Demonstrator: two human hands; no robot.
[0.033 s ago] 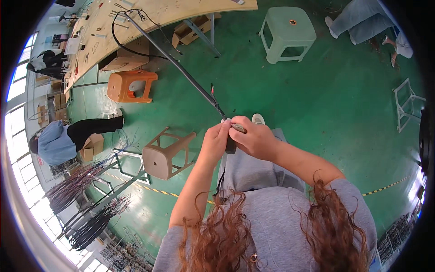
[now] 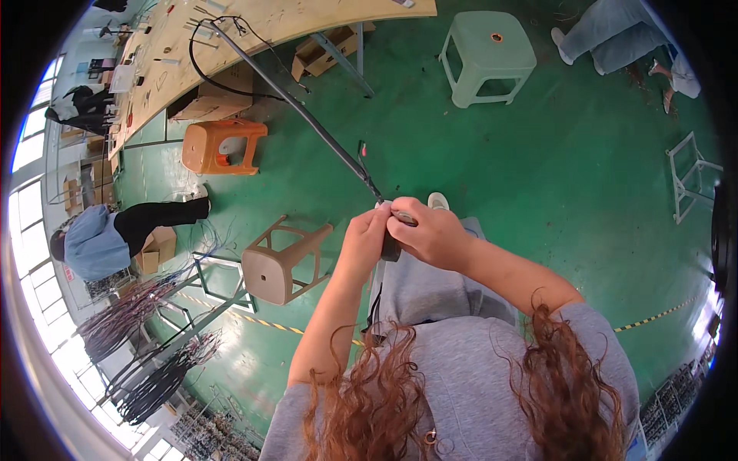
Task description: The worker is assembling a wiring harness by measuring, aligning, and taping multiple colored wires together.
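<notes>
A long black cable bundle [image 2: 307, 115] runs taut and slanted from the wooden table to my hands at the centre. My left hand [image 2: 364, 237] is closed, its thumb and fingers pinching the near end of the bundle. Pressed against it, my right hand [image 2: 432, 237] is closed around a small dark roll with a pale core [image 2: 406, 219], which looks like tape. Fingers cover much of the roll and the cable end. A dark flat piece [image 2: 391, 250] shows below, between the hands. Just beyond them, a short side wire with a red tip [image 2: 364, 149] sticks out from the bundle.
The wooden table [image 2: 173, 54] with pegs stands at upper left. Orange [image 2: 204, 146], beige [image 2: 267, 275] and pale green [image 2: 492, 42] stools are around me. One person [image 2: 100, 242] bends at left; other legs [image 2: 615, 34] show at upper right. Wire bundles [image 2: 127, 315] hang at lower left.
The red-tipped side wire has shifted and turned slightly. Both hands keep almost the same place and grip.
</notes>
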